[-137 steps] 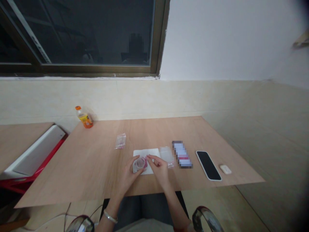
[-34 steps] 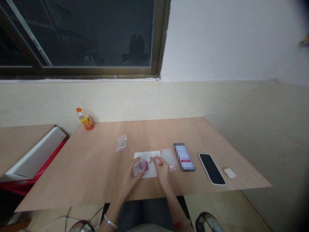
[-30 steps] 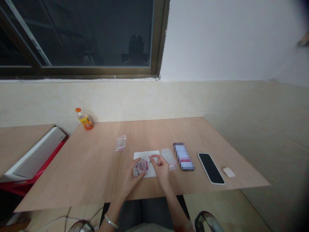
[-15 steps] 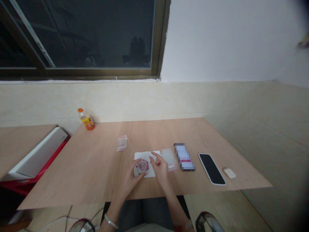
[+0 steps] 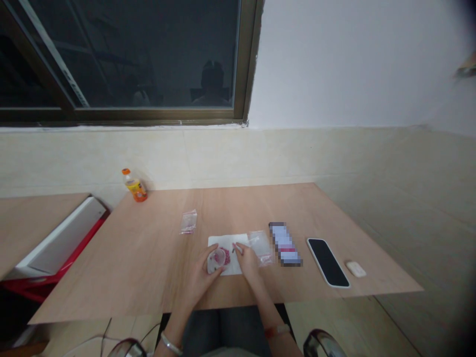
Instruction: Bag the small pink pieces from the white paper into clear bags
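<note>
My left hand (image 5: 204, 275) curves round a small clear round container (image 5: 218, 257), thumb at its near side and fingers at its far side. Pink-red bits or a pattern (image 5: 226, 252) show at its right edge; which of these I cannot tell. Beneath lies a white sheet (image 5: 233, 267). Above the right part of that sheet, my right hand (image 5: 248, 260) has thumb and forefinger brought together in a pinch. Something tiny may be at those fingertips, too small to name. To the right of the sheet lies a clear plastic bag (image 5: 260, 247), close to my right hand.
Farther back on the wooden table (image 5: 148, 258) lies another small clear bag (image 5: 189, 221). An orange drink bottle (image 5: 136, 188) stands at the back left. On the right are a phone with a blurred screen (image 5: 284, 244), a white-edged phone (image 5: 327, 263) and a small white case (image 5: 356, 269).
My right thumb and forefinger have closed from a spread position to a pinch, lower over the sheet. My left hand stays at the container. The view has shifted slightly.
</note>
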Action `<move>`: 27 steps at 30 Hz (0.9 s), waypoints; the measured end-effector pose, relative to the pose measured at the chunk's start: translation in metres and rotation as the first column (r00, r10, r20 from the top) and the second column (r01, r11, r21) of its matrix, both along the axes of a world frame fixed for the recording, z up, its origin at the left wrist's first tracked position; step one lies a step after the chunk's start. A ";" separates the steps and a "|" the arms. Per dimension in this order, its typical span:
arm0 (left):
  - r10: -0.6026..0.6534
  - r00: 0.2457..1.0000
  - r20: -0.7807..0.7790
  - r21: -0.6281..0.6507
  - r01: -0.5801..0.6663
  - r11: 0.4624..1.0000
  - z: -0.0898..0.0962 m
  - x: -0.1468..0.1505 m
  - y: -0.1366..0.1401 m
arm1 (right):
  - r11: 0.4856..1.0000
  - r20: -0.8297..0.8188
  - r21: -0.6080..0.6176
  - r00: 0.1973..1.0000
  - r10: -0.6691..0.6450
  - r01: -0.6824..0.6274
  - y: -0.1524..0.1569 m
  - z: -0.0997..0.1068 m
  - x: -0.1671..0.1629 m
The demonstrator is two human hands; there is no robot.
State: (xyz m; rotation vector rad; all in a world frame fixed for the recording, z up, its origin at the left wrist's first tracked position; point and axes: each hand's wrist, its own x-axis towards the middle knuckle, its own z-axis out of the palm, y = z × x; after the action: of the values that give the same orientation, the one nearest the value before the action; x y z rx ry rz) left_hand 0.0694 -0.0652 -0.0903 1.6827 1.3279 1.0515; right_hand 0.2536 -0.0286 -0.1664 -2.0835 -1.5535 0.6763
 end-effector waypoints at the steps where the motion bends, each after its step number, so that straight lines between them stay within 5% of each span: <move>1: 0.001 1.000 0.001 0.001 -0.001 1.000 0.000 0.000 0.000 | 1.000 0.005 -0.001 1.000 0.001 -0.001 0.000 -0.001 -0.001; 23: -0.014 0.999 0.048 -0.014 0.015 1.000 -0.003 0.003 -0.001 | 0.999 0.068 0.034 0.997 -0.028 0.025 -0.001 -0.002 -0.003; 27: -0.008 0.999 0.040 -0.009 0.008 1.000 0.000 0.001 -0.001 | 0.981 -0.062 0.163 0.994 -0.095 0.104 -0.001 -0.003 -0.002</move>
State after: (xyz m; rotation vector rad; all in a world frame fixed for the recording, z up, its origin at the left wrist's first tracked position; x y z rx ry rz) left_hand 0.0703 -0.0666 -0.0903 1.6502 1.2977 1.0679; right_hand 0.2516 -0.0299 -0.1691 -1.9887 -1.4148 0.5433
